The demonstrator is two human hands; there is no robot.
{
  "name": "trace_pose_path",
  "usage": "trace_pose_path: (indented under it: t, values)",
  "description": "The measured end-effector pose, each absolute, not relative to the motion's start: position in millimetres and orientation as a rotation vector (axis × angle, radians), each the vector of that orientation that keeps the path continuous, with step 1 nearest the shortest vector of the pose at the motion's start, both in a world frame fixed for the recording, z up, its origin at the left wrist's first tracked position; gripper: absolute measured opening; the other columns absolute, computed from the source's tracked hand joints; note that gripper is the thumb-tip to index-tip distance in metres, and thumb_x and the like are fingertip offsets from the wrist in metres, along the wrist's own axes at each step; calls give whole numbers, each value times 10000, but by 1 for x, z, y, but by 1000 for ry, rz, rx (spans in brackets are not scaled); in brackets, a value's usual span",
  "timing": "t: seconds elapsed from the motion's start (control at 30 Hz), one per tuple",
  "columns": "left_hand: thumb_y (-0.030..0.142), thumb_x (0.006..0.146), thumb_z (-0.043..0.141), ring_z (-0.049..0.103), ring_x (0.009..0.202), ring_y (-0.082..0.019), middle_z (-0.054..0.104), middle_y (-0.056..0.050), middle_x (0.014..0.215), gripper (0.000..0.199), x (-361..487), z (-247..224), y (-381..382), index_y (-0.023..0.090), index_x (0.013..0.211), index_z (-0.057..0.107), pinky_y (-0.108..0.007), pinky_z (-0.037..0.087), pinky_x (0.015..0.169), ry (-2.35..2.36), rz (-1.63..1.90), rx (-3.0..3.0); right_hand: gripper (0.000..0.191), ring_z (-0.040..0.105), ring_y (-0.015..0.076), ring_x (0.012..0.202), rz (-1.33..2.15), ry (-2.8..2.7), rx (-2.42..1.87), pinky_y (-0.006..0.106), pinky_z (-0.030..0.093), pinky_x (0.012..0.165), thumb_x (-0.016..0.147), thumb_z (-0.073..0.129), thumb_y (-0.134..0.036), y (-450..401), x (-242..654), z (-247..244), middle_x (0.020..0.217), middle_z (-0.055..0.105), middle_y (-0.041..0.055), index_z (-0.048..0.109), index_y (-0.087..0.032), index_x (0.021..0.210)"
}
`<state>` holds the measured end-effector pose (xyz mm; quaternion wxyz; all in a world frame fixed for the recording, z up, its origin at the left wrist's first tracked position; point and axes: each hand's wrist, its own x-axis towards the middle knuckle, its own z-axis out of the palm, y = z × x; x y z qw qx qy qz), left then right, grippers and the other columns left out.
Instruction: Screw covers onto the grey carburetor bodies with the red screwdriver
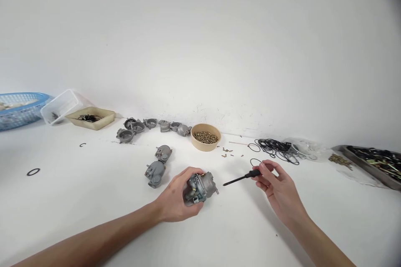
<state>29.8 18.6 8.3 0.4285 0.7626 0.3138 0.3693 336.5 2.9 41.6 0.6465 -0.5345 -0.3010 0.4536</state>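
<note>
My left hand [177, 198] is wrapped round a grey metal carburetor [205, 187], which lies tilted on its side at the middle of the white table. Part of its body is hidden by my fingers. Between the fingers of my right hand [278, 190] is a black screwdriver [239, 179], its tip pointing left toward the carburetor with a small gap between them. Left of the held carburetor sit grey bowl-shaped float bowls or carburetor parts [156, 172]. Loose brass-coloured screws [226, 150] lie on the table beyond the screwdriver.
A round tan tub [205, 147] of screws stands near the wall, beside a row of grey metal bowls [125, 135]. Black rubber rings [274, 148], a plastic bag [308, 148] and a metal tray [372, 169] are at right. A tan tray [103, 123] and blue basket [25, 117] are at left.
</note>
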Motion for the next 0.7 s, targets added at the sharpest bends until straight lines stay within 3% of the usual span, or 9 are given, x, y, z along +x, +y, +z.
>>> trace_pose_path:
  t: [0.1,0.23,0.37,0.7]
  values:
    - [227,744,631,593,1030,-259,571,-65,1254,606,27,10,18,274,1337,513,-360,516,854,686,863,1974,517,662,118,609,1044,-678,-1204,177,530,498,591,986,-381,0,330,43,858,722,11,651,-228,953]
    - [312,816,654,561,1154,-294,523,-72,1362,547,31,10,16,285,1344,514,-431,467,999,696,832,2033,478,687,136,656,1068,-642,-1221,195,563,547,599,983,-378,-1,328,41,857,706,6,646,-217,897]
    - [392,847,743,581,1121,-286,548,-62,1320,482,38,8,13,287,1275,548,-422,474,1004,815,839,1993,411,637,113,600,1136,-649,-1211,216,572,571,649,954,-404,0,330,39,825,691,11,653,-206,846]
    - [323,860,701,601,978,-241,581,-45,1230,400,41,13,12,286,1233,563,-350,482,846,851,818,1975,383,613,108,574,1206,-689,-1172,253,556,593,671,940,-402,-1,326,31,817,684,5,642,-210,815]
